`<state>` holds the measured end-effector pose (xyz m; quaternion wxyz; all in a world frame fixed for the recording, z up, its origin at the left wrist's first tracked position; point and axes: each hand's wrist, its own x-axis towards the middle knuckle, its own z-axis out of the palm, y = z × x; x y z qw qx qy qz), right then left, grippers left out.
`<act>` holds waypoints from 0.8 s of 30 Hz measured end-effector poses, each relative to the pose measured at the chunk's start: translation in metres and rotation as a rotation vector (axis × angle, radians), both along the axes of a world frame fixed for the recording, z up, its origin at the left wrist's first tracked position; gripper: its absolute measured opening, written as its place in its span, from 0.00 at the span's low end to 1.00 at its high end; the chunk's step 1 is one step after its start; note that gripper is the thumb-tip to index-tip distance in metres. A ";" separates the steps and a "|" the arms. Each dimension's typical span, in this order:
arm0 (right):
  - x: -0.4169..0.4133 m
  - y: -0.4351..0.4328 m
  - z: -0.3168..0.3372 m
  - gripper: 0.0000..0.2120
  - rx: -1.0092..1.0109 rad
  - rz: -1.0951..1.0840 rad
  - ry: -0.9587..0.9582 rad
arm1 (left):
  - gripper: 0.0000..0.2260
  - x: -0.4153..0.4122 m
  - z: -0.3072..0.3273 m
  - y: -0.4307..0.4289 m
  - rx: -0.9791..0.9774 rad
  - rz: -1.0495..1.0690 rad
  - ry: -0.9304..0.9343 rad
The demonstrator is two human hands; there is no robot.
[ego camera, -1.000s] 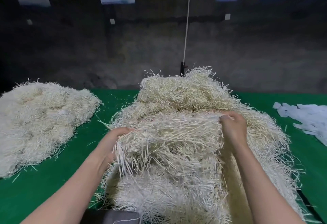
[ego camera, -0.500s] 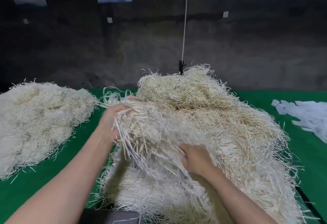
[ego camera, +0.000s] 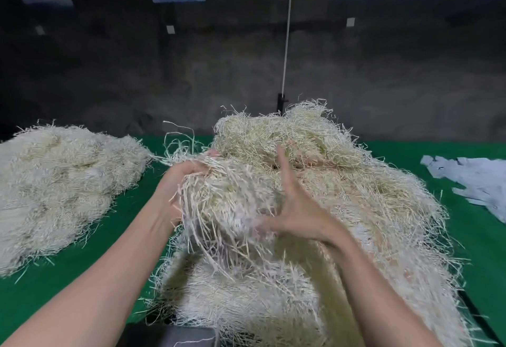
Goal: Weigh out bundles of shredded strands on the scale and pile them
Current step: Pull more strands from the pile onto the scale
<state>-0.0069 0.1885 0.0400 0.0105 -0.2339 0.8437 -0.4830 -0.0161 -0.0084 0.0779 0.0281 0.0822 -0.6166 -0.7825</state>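
Observation:
A large heap of pale shredded strands (ego camera: 356, 182) covers the middle of the green table (ego camera: 82, 264). Above its near side I hold up a bundle of strands (ego camera: 224, 198) between both hands. My left hand (ego camera: 178, 182) grips the bundle's left end, fingers curled into the strands. My right hand (ego camera: 295, 204) presses against the bundle's right side with thumb up and fingers spread; its fingertips are blurred among the strands. A grey corner at the bottom edge, possibly the scale (ego camera: 189, 337), peeks out under the heap.
A second pile of shredded strands (ego camera: 60, 182) lies on the left of the table. Flat white paper strips (ego camera: 476, 179) lie at the far right. A white cord (ego camera: 286, 45) hangs down behind the heap in front of a dark wall.
Both hands lifted the bundle off the heap and gathered it leftward. My right hand let go of the far edge, dropped under the bundle, then came up against its right side with fingers spread.

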 end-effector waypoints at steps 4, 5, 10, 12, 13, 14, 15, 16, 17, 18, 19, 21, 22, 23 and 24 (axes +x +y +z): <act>-0.013 -0.045 -0.062 0.48 0.032 -0.075 -0.245 | 0.12 0.003 0.003 -0.005 -0.007 -0.086 0.028; -0.017 -0.041 -0.077 0.39 0.047 -0.144 -0.230 | 0.13 0.004 0.002 -0.011 0.031 -0.109 0.057; -0.030 0.023 -0.123 0.24 0.520 -0.407 -0.026 | 0.11 -0.003 -0.018 -0.038 -0.026 0.088 0.000; -0.024 0.045 -0.130 0.24 0.508 -0.444 -0.042 | 0.08 -0.005 -0.025 -0.037 0.021 0.117 -0.049; -0.021 0.052 -0.131 0.23 0.488 -0.447 -0.055 | 0.09 -0.006 -0.027 -0.036 0.034 0.131 -0.066; -0.018 0.059 -0.130 0.23 0.462 -0.438 -0.080 | 0.11 -0.006 -0.028 -0.035 0.051 0.145 -0.073; -0.013 0.063 -0.125 0.23 0.420 -0.410 -0.126 | 0.15 -0.007 -0.028 -0.035 0.068 0.158 -0.076; -0.008 0.066 -0.116 0.25 0.368 -0.355 -0.193 | 0.16 -0.009 -0.028 -0.034 0.105 0.181 -0.075; -0.004 0.067 -0.103 0.29 0.322 -0.276 -0.268 | 0.12 -0.012 -0.025 -0.032 0.151 0.197 -0.054; 0.001 0.066 -0.086 0.33 0.305 -0.186 -0.311 | 0.09 -0.012 -0.020 -0.030 0.197 0.199 -0.023; 0.004 0.065 -0.067 0.36 0.308 -0.111 -0.301 | 0.08 -0.012 -0.016 -0.029 0.202 0.193 0.003; 0.010 0.058 -0.029 0.34 0.254 -0.079 -0.123 | 0.12 -0.011 -0.012 -0.029 0.143 0.161 0.023; 0.011 0.051 -0.012 0.29 0.185 -0.125 0.001 | 0.19 -0.011 -0.012 -0.028 0.100 0.149 0.032; 0.010 0.042 -0.001 0.25 0.107 -0.177 0.089 | 0.23 -0.011 -0.011 -0.027 0.063 0.148 0.032; 0.006 0.033 0.005 0.24 0.059 -0.193 0.121 | 0.20 -0.011 -0.011 -0.026 0.084 0.127 0.053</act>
